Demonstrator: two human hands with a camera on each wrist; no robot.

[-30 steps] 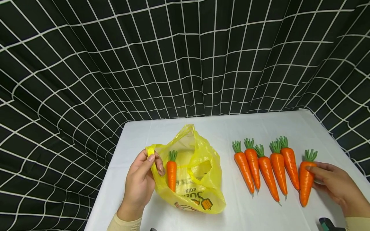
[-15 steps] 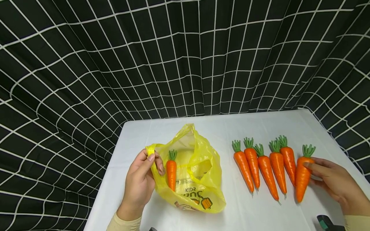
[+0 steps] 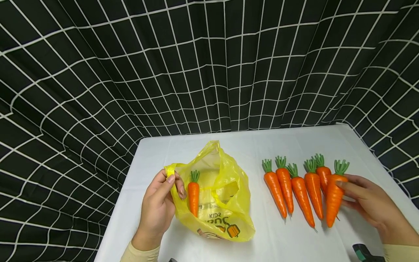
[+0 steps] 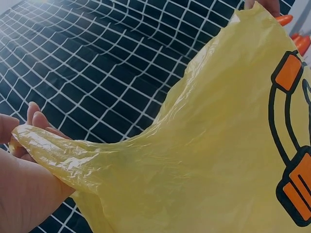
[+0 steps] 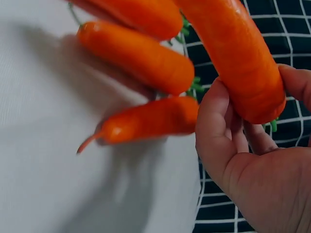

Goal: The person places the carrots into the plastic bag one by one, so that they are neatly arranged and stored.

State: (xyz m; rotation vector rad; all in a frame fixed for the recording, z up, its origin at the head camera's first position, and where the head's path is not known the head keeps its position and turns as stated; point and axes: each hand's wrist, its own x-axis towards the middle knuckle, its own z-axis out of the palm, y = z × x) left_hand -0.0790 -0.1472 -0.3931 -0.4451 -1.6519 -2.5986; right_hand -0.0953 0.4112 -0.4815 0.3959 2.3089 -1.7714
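Note:
My left hand (image 3: 158, 205) pinches the handle of a yellow plastic bag (image 3: 242, 203) between thumb and fingers; the left wrist view shows the handle (image 4: 63, 155) pulled taut. Inside the bag's mouth one carrot (image 3: 194, 196) lies with its green top up. At the right, my right hand (image 3: 371, 203) grips a carrot (image 3: 334, 200) near its leafy end. This carrot partly covers another carrot (image 3: 323, 174) behind it. The right wrist view shows the held carrot (image 5: 243, 58) between thumb and fingers, above the others.
Several more carrots (image 3: 302, 200) lie side by side on the white table (image 3: 268, 236), right of the bag. A dark object (image 3: 363, 253) shows at the lower right edge. Black curtains with a white grid (image 3: 229, 72) stand behind and at both sides.
The right hand has moved left with its carrot, from right of the row to over the row's right end. The left hand and bag look nearly still.

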